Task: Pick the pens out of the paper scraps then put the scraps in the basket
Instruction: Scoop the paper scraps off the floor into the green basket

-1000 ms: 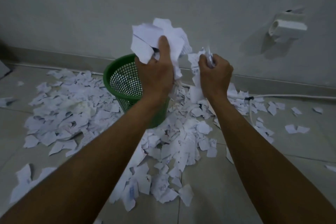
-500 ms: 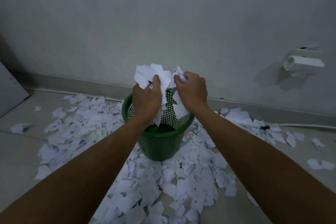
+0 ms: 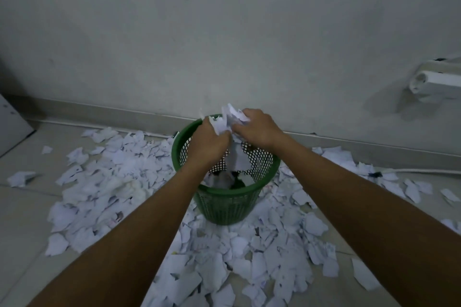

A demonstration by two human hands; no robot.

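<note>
Right, nearest me, torn white scraps point(image 3: 219, 271) litter the floor around the green mesh basket point(image 3: 225, 203), which stands straight ahead with a few pieces already at its bottom. Directly above its open mouth, my left hand point(image 3: 208, 143) and right hand point(image 3: 257, 129) press together, both curled around one crumpled bunch of paper point(image 3: 230, 119), ragged and white, some of it trailing down inside the rim. Release should drop it straight in. No pens in sight.
</note>
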